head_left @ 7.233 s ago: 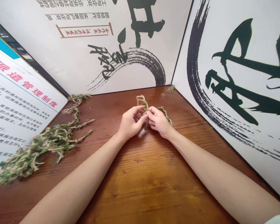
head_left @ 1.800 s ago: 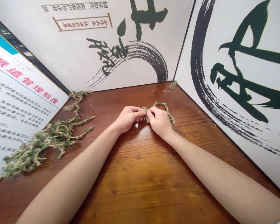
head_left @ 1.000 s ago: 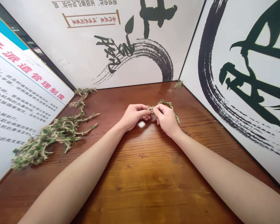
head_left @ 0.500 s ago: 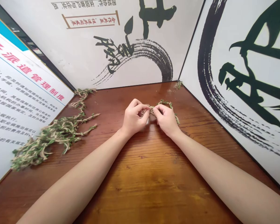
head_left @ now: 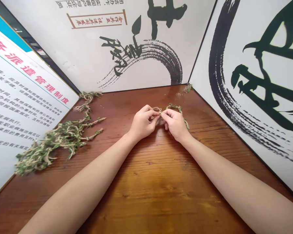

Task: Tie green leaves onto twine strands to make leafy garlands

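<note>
Both of my hands meet over the far middle of the table, pinching one piece of jute twine with green leaves [head_left: 175, 106]. My left hand [head_left: 144, 122] has thumb and forefinger closed on the twine. Right beside it, my right hand [head_left: 175, 124] grips the same twine between thumb and forefinger, the fingertips nearly touching. A thin tan loop shows above the left fingers. From behind the right hand the leafy part curves round and down to the table. The exact spot where the fingertips meet is partly hidden.
A heap of leafy jute twine [head_left: 56, 143] lies at the left, trailing up to the back left corner. Small green scraps [head_left: 188, 87] sit in the back right corner. Printed panels [head_left: 141, 74] border the wooden table [head_left: 146, 195] at left, back and right.
The left hand has shifted slightly right, closer to the right fingertips. The thin twine loop above the left fingers shows more plainly. Both hands keep their pinch.
</note>
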Action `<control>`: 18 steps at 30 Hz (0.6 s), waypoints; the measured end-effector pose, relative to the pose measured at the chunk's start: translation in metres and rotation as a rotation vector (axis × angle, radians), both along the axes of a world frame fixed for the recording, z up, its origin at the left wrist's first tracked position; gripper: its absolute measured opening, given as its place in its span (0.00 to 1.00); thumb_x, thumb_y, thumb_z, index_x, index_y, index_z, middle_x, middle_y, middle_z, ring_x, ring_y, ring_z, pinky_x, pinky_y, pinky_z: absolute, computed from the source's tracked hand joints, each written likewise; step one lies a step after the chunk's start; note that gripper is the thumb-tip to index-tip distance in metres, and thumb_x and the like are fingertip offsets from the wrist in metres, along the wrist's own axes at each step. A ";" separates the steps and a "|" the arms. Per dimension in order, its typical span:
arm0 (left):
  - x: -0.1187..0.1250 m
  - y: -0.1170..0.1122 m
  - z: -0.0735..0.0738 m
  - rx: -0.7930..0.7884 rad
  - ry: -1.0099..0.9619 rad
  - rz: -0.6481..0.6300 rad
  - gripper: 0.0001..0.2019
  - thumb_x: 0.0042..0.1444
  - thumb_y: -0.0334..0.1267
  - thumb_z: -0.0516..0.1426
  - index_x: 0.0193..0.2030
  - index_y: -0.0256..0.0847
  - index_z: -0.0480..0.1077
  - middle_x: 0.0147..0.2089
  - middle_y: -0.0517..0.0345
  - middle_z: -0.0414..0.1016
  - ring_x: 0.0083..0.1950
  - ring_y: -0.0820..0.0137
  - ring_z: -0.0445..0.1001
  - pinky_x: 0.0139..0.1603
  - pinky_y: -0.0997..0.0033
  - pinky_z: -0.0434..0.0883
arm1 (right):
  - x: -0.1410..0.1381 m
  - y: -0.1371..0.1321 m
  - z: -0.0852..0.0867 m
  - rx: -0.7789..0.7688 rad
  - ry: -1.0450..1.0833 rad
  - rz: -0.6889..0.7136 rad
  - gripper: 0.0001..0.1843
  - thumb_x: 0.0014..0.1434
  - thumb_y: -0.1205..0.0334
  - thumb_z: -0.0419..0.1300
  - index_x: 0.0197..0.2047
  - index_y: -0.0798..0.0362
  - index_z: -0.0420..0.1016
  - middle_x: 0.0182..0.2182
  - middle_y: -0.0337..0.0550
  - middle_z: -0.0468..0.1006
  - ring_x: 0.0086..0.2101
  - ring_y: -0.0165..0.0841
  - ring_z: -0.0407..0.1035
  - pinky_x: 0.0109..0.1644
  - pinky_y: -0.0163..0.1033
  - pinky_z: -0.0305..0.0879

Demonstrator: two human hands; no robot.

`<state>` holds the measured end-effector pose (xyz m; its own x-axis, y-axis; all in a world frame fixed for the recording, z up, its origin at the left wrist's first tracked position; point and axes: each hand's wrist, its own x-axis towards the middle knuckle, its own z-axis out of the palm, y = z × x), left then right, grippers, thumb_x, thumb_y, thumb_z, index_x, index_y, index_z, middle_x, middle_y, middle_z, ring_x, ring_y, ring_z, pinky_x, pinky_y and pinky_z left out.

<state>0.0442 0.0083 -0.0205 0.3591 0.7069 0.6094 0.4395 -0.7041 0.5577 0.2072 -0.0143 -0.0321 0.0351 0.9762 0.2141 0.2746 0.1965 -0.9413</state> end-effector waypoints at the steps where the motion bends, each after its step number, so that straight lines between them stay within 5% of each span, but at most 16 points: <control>1: 0.000 0.000 0.000 -0.012 -0.009 0.008 0.06 0.60 0.36 0.60 0.36 0.36 0.78 0.35 0.52 0.72 0.32 0.73 0.68 0.33 0.71 0.67 | 0.000 0.000 0.000 0.001 -0.006 0.012 0.13 0.62 0.52 0.56 0.33 0.53 0.71 0.28 0.43 0.74 0.28 0.33 0.66 0.32 0.38 0.60; 12: 0.000 0.001 0.008 -0.244 -0.118 0.006 0.06 0.57 0.36 0.60 0.30 0.36 0.73 0.35 0.54 0.71 0.34 0.72 0.67 0.37 0.70 0.66 | -0.006 -0.007 0.007 0.012 -0.233 -0.041 0.08 0.59 0.59 0.58 0.37 0.55 0.75 0.29 0.40 0.76 0.28 0.31 0.63 0.36 0.38 0.58; 18: 0.002 0.005 0.007 -0.560 -0.253 -0.071 0.10 0.52 0.43 0.60 0.29 0.38 0.69 0.29 0.57 0.70 0.32 0.71 0.65 0.35 0.70 0.64 | -0.008 -0.009 0.006 0.092 -0.344 -0.104 0.05 0.59 0.62 0.58 0.35 0.54 0.72 0.29 0.42 0.75 0.29 0.33 0.64 0.37 0.39 0.57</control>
<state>0.0460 0.0133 -0.0131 0.3100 0.9238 0.2247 0.2085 -0.2966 0.9320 0.1994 -0.0232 -0.0258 0.0439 0.9473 0.3173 0.5948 0.2304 -0.7702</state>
